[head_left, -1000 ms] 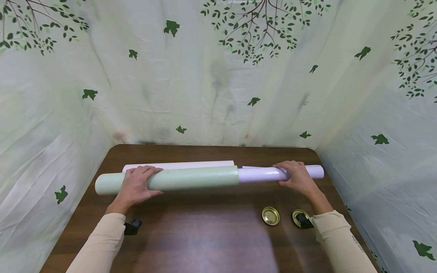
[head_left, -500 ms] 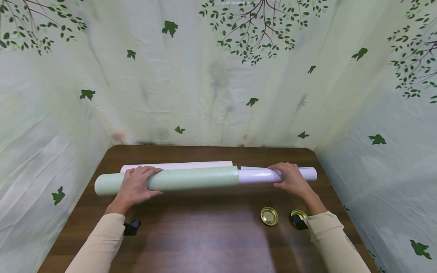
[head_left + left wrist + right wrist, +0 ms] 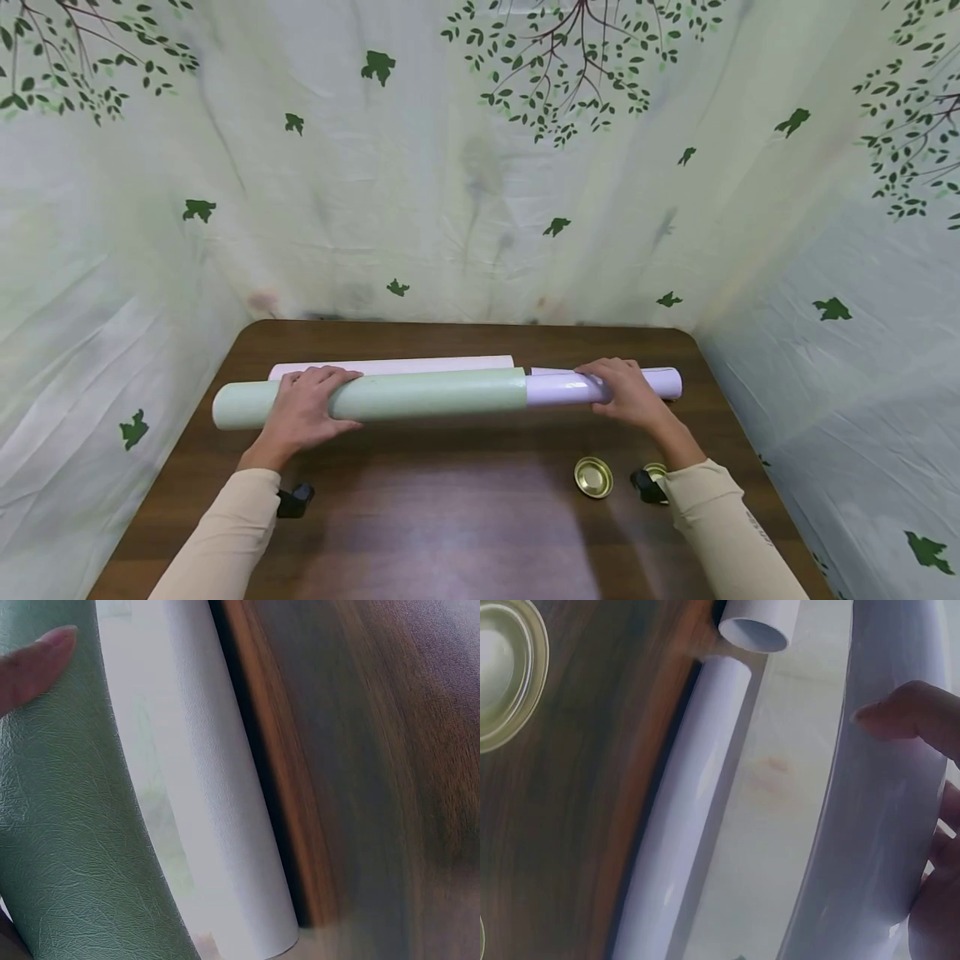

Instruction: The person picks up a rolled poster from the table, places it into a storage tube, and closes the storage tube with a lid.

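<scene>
My left hand (image 3: 303, 410) grips a pale green tube (image 3: 427, 394) near its left part, thumb in front and fingers over the top. In the left wrist view the green tube (image 3: 82, 825) has a fine wrinkled surface. A narrower, glossy lavender tube (image 3: 551, 389) runs into the green tube's right end, and my right hand (image 3: 628, 393) holds it from above. The thumb lies across this lavender tube (image 3: 870, 825) in the right wrist view. Both tubes are in one line, level, above the table. How deep the lavender one reaches inside is hidden.
Behind lies a pinkish-white tube (image 3: 420, 363), its hollow end (image 3: 756, 634) facing right. Another lavender roll (image 3: 682, 802) lies beyond that end. Two gold round lids (image 3: 593, 477) rest on the brown table (image 3: 450, 517). Leaf-printed curtains (image 3: 480, 208) enclose the back and sides.
My right hand and the lavender tube have moved left, and less of the lavender tube shows outside the green one. The left hand and green tube have stayed nearly still.
</scene>
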Tool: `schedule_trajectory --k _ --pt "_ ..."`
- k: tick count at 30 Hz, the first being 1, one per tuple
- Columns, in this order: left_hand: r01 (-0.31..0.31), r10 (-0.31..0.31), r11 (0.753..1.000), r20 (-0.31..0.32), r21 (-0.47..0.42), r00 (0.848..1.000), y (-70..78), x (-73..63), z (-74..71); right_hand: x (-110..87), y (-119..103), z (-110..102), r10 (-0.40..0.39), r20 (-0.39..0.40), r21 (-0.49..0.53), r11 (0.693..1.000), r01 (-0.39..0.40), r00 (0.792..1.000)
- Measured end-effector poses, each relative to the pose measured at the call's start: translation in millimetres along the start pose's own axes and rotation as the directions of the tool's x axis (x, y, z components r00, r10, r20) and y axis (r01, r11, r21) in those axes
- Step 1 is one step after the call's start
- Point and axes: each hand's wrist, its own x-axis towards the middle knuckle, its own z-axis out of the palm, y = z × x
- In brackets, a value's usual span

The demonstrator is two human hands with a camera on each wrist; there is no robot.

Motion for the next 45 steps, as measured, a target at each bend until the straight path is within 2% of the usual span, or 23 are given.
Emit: schedule_trajectory --k 8,15,25,34,45 --pt "-0.002 0.002 1.0 -0.004 -0.007 1.0 1.2 0.8 2.8 5.7 -4 6 -0.038 -0.012 -0.002 0.999 0.038 0.999" --pt "-0.012 0.011 0.999 -0.011 -0.032 1.0 8.0 0.5 10.8 -0.3 -8 10 0.022 -0.021 -0.036 0.999 -0.022 1.0" --pt "-0.026 0.026 1.0 -0.001 0.001 1.0 9.5 1.4 8.9 -0.7 -10 20 -0.022 -0.092 -0.018 1.0 0.02 0.996" --pt "-0.018 0.018 1.0 -0.002 0.025 1.0 8.5 0.5 7.4 6.3 -16 30 -0.01 -0.087 -0.006 1.0 0.009 0.996" --pt "-0.02 0.021 0.999 -0.02 0.031 1.0 10.4 5.6 6.4 18.2 -27 36 -0.003 -0.102 0.011 1.0 0.004 0.995"
